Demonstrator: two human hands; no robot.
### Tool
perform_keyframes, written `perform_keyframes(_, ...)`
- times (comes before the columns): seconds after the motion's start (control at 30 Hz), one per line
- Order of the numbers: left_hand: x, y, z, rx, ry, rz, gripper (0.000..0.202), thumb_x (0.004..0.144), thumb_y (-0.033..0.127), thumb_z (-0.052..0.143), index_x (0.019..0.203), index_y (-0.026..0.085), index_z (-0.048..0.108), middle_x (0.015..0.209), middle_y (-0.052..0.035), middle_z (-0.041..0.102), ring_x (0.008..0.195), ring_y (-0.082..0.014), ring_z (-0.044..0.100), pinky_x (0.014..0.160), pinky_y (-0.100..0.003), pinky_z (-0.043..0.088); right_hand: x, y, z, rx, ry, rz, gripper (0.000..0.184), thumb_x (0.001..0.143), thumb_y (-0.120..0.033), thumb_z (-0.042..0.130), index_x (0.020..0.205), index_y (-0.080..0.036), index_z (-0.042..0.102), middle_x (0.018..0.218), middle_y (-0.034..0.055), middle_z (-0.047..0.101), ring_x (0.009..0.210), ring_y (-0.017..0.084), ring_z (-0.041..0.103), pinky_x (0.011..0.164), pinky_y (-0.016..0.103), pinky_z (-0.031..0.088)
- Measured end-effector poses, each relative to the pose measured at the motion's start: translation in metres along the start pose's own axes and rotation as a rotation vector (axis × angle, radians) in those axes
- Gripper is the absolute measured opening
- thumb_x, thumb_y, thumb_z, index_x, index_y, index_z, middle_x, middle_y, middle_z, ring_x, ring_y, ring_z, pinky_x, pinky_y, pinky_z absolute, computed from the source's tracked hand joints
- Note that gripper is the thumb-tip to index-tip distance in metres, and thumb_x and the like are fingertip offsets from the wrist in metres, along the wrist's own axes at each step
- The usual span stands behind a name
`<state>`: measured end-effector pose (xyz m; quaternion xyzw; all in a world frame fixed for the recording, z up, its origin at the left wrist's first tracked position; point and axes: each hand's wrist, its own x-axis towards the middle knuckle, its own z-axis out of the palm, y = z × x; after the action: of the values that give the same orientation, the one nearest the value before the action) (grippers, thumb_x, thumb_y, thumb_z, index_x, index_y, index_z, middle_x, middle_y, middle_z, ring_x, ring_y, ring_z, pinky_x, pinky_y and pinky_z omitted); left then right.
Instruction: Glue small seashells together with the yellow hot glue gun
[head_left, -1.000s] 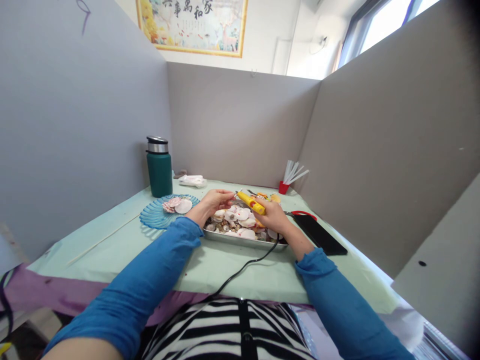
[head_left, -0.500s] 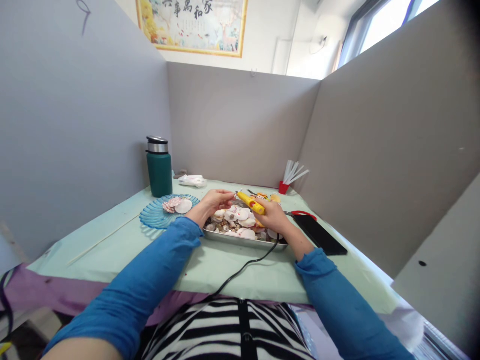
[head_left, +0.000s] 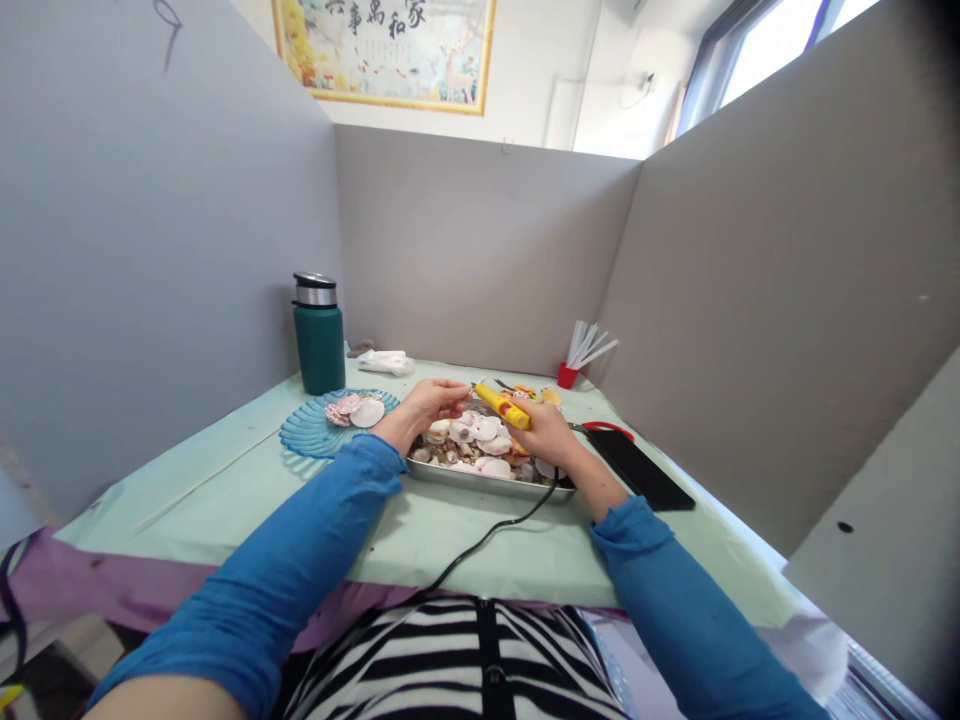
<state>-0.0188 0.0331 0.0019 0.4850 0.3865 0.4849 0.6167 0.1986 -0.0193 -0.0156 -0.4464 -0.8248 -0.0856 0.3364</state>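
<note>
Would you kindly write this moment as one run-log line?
left hand: pinching small item, too tiny to identify; right hand: gripping yellow tool, tip near item; below hands: metal tray of shells; left: blue plate

A green tabletop carries a metal tray, blue plate, green bottle and red cup.

Clocked from the middle of the view, a green bottle with a steel-and-black top stands at nine o'clock on the desk, and a white packet lies nearer in at the same hour. A flat black slab rests at four. Grey partitions rise at nine, twelve and three; beyond them hang a yellow-framed picture at eleven and a window between one and two.
</note>
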Motion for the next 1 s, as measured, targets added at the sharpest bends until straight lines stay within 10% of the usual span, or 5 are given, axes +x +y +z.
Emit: perform_keyframes(1.0, -0.0012, 0.0002, 0.0013, 0.054, -0.004, -0.003, 0.012, 0.073, 0.012, 0.073, 0.079, 0.010, 0.063, 0.069, -0.0063, 0.069, 0.046, -0.0084, 0.058, 0.051, -0.021, 0.050, 0.0004, -0.0016, -0.0002, 0.038, -0.021, -0.039, 0.022, 0.075, -0.019, 0.055, 0.095, -0.019, 0.066, 0.102, 0.0081, 0.070, 0.089, 0.021, 0.064, 0.077, 0.027, 0.045)
